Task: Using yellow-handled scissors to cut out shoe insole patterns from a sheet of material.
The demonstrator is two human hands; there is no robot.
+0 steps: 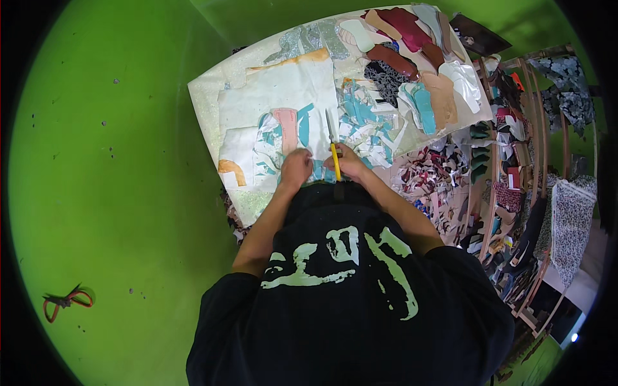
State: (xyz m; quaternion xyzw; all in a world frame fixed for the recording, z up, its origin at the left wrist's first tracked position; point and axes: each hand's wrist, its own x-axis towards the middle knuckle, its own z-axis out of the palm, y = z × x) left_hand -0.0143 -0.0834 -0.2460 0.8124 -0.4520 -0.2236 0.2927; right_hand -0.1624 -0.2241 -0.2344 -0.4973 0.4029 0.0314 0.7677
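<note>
Green surface point(129, 161) fills most of what I see left of the table point(205, 119); its far reaches are lost in the black rim of the lens. My black shirt point(386, 309) covers the space before the table's near edge and runs out of view at the bottom. To the table's right stands a wooden rack point(544, 128) crammed with dark and patterned material, too jumbled for me to sort out. White sheeting point(257, 109) lies across the table's left half, its overlapping edges hard to tell apart. A scrap heap point(425, 183) sits below the table's right edge, partly hidden by it. Teal-and-white offcuts point(370, 125) litter the table's middle.

My hands are apart at the table's near edge. The right hand point(347, 163) is closed around the yellow-handled scissors point(334, 154), blades toward the table's far side; whether my fingers pass through the loops is hidden. The left hand point(297, 168) is bent, its fingertips out of sight, so I cannot tell whether it grips anything. Red-handled scissors point(67, 301) show well left of the table. A pink piece point(288, 125) lies on the table just past my left hand. Between my hands, at the table's near edge, is a small teal piece point(318, 170), partly obscured.
</note>
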